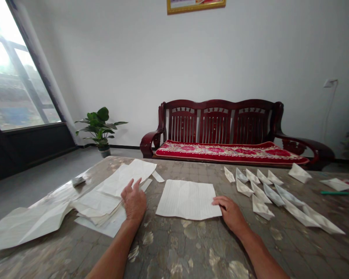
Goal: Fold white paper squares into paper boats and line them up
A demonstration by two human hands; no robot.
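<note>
A creased, lined sheet of paper (187,199) lies in front of me on the patterned tabletop. My right hand (229,212) grips its lower right edge, thumb and fingers closed on it. To the left, my left hand (134,201) is held with fingers apart at the right side of a pile of loose papers (104,203); nothing is in it. Whether its fingertips touch the pile I cannot tell. Small paper strips (158,176) lie beside the pile. Several folded paper boats (261,207) stand in rows on the right.
A green pen-like stick (334,193) lies at the table's right, near another folded paper (336,184). A small grey object (78,181) sits near the left edge. Beyond the table (174,248) are a wooden bench (218,120) and a potted plant (100,128).
</note>
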